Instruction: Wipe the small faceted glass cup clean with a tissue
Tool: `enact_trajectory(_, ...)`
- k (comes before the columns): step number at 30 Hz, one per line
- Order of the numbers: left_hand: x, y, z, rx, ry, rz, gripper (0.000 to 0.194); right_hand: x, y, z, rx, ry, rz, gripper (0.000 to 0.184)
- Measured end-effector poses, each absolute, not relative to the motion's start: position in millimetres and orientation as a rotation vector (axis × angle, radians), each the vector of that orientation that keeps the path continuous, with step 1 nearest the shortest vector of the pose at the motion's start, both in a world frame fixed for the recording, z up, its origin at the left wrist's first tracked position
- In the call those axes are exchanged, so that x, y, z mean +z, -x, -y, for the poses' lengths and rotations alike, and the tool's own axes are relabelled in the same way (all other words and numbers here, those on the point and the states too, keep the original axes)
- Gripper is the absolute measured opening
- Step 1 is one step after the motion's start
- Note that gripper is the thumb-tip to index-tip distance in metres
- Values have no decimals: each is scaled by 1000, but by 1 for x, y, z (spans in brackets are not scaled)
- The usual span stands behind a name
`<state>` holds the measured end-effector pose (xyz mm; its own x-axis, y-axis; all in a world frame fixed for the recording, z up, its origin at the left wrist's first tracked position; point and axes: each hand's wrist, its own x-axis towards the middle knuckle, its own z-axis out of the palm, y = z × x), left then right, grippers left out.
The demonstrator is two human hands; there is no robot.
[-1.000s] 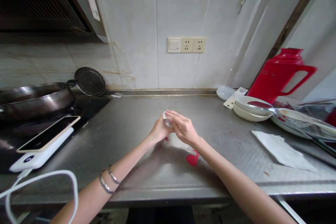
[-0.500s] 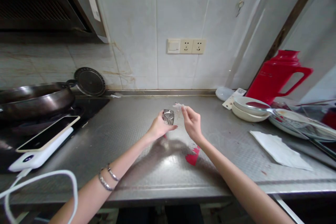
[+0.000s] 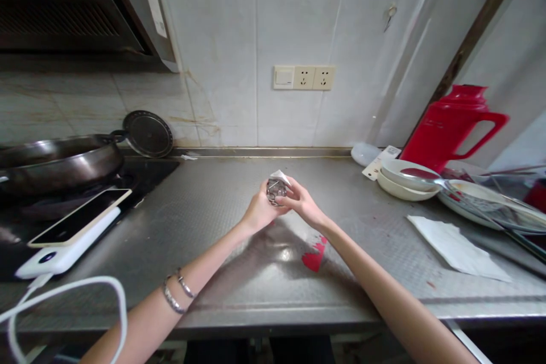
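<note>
My left hand (image 3: 258, 211) grips a small silvery foil-wrapped cube (image 3: 275, 188) above the middle of the steel counter (image 3: 213, 222). My right hand (image 3: 302, 202) meets it from the right, fingertips pinched on the cube's white wrapper flap (image 3: 280, 175). A red scrap of wrapper (image 3: 314, 256) lies on the counter just below my right wrist. Two metal bangles ring my left forearm.
A dark wok (image 3: 55, 160) sits on the stove at left, a phone on a white power bank (image 3: 72, 232) with a cable in front. At right stand a red thermos jug (image 3: 452, 128), stacked bowls and plates (image 3: 407, 177), and a white napkin (image 3: 456, 247).
My right hand pulled away from the cube with a bit of clear wrapper, then came back and now pinches the cube's flap again. The left hand stayed nearly in place.
</note>
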<state>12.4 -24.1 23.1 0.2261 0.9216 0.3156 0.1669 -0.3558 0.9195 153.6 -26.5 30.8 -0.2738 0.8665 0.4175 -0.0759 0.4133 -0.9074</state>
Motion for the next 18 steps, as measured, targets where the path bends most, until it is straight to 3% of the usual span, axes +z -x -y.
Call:
enact_trajectory(2, 20, -12, 21, 1191, -1705, -998, 68, 33, -154, 27, 1098, 744, 1545, 48)
enact_trajectory(7, 19, -6, 14, 1129, -1739, -935, 122, 36, -155, 30, 1172, 819, 1430, 43)
enact_trajectory(9, 23, -1, 13, 1145, -1848, -980, 132, 36, -155, 30, 1224, 865, 1385, 39)
enact_trajectory(15, 25, 10, 10, 1124, -2187, -832, 129, 31, -157, 25, 1433, 887, 1231, 40)
enact_trajectory(18, 16, 10, 4, 1135, -2232, -816, 117, 31, -156, 24, 1489, 871, 1186, 42)
